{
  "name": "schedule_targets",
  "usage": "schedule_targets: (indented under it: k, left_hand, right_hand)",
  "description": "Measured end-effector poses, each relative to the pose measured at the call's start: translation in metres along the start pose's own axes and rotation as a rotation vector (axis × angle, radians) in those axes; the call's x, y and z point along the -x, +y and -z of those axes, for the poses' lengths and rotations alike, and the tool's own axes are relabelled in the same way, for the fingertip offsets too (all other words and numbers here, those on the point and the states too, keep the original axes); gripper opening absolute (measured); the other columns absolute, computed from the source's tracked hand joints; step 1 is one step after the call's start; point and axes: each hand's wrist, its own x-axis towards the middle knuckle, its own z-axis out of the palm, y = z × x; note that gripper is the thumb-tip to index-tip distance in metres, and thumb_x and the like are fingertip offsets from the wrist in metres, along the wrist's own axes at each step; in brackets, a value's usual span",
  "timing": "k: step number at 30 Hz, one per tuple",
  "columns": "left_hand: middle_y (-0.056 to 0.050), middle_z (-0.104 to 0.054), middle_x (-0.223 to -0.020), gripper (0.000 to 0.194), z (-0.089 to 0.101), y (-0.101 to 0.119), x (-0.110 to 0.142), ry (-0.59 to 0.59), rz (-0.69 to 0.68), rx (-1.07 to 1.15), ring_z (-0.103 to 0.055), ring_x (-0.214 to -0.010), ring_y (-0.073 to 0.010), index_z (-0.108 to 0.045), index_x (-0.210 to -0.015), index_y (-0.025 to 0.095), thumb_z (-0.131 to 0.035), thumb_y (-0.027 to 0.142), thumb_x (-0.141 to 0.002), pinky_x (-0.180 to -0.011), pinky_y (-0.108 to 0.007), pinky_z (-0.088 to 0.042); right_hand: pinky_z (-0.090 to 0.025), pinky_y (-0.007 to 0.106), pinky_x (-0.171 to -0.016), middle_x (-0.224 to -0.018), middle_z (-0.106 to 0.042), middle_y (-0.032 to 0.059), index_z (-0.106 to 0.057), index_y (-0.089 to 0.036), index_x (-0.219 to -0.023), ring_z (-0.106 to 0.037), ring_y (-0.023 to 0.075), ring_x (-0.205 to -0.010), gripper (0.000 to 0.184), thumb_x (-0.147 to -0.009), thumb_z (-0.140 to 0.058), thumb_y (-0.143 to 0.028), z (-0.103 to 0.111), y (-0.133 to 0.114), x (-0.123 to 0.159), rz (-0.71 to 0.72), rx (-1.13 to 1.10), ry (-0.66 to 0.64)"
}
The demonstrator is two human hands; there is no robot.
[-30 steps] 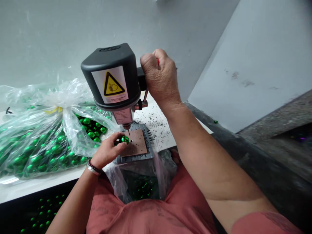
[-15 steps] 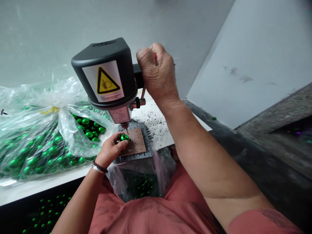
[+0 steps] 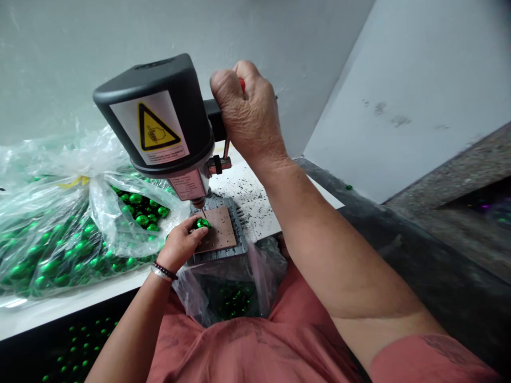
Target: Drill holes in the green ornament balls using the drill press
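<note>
A small bench drill with a black head and a yellow warning label stands on the white table. My right hand is closed round the drill's red-tipped feed lever at the head's right side. My left hand pinches a shiny green ball on the brown plate of the drill's grey base, right under the thin bit. The bit's tip touches or nearly touches the ball.
A big clear plastic bag full of green balls lies on the table's left. A second open bag with green balls hangs below the table edge at my lap. Dark drill chips litter the table right of the base. Grey walls enclose back and right.
The view has shifted, so the drill sits further left and higher. My left hand has brought the green ball closer under the bit. My right hand stays on the lever.
</note>
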Motion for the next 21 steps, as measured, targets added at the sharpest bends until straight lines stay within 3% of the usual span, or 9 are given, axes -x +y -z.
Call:
schedule_targets:
  k: [5, 8, 15, 21]
  left_hand:
    - [-0.005, -0.067, -0.088, 0.038, 0.000, 0.006, -0.002, 0.077, -0.053, -0.299, -0.060, -0.077, -0.0183, -0.060, -0.101, 0.018, -0.059, 0.035, -0.067, -0.071, -0.030, -0.045]
    - [-0.006, -0.067, -0.092, 0.038, 0.000, 0.010, -0.003, 0.079, -0.063, -0.385, -0.060, -0.081, -0.0195, -0.059, -0.100, 0.018, -0.060, 0.036, -0.067, -0.072, -0.030, -0.045]
    - [0.000, -0.068, -0.088, 0.040, 0.003, 0.009, -0.012, -0.005, -0.157, -0.444, -0.060, -0.074, -0.0173, -0.063, -0.105, 0.025, -0.059, 0.040, -0.069, -0.068, -0.027, -0.045]
    - [-0.003, -0.064, -0.109, 0.044, 0.003, 0.004, -0.019, -0.035, -0.210, -0.410, -0.059, -0.096, -0.0206, -0.063, -0.108, 0.022, -0.061, 0.041, -0.069, -0.087, -0.030, -0.043]
  right_hand:
    - [-0.026, 0.019, -0.058, -0.060, -0.024, -0.0051, -0.023, -0.019, -0.061, -0.022, 0.0058, -0.060, 0.033, -0.080, -0.038, -0.042, 0.001, 0.001, 0.000, 0.011, 0.005, -0.005]
    - [-0.025, 0.019, -0.058, -0.060, -0.024, -0.0050, -0.023, -0.019, -0.061, -0.022, 0.0058, -0.059, 0.032, -0.079, -0.038, -0.042, 0.002, 0.002, 0.001, 0.005, -0.015, 0.002]
    - [-0.025, 0.020, -0.057, -0.060, -0.023, -0.0049, -0.023, -0.019, -0.062, -0.022, 0.0056, -0.059, 0.032, -0.079, -0.038, -0.042, 0.002, 0.002, 0.000, 0.015, -0.012, 0.005]
    - [-0.025, 0.019, -0.057, -0.060, -0.024, -0.0051, -0.024, -0.019, -0.061, -0.023, 0.0052, -0.059, 0.032, -0.079, -0.039, -0.042, 0.001, 0.002, 0.002, 0.028, -0.009, 0.008]
